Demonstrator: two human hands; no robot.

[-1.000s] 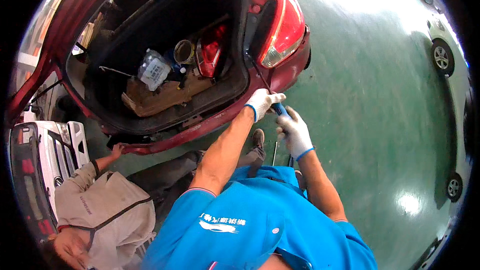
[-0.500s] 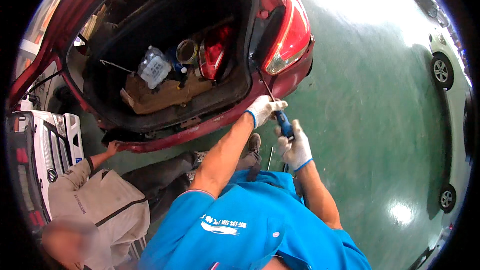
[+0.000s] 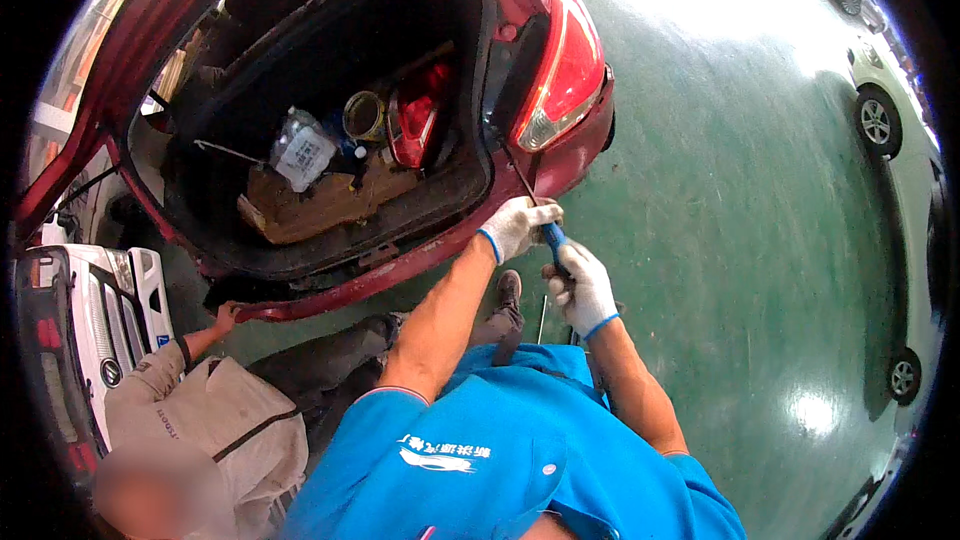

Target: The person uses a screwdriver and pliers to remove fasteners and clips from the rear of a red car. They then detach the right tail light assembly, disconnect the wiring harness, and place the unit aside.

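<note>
A long screwdriver (image 3: 553, 236) with a blue handle slants up to the rear corner of a red car (image 3: 345, 283). Its thin shaft meets the body beneath the lower end of the tail light (image 3: 566, 65); the tip itself is too small to make out. My left hand (image 3: 516, 228), in a white knitted glove, is closed around the shaft near the handle, close to the bumper edge. Lower down, my gloved right hand (image 3: 585, 288) wraps the rear of the blue handle.
In the open boot lie a loose tail light (image 3: 412, 122), a roll of tape (image 3: 364, 116), a clear plastic bottle (image 3: 303, 154) and cardboard (image 3: 335, 202). A person (image 3: 215, 410) at my left touches the bumper. Below my hands is a metal rod (image 3: 542, 320); a pale car (image 3: 900, 240) stands right.
My right hand's fingers, looser and blurred before, are now wrapped on the screwdriver handle. The car and both hands appear slightly further left in view.
</note>
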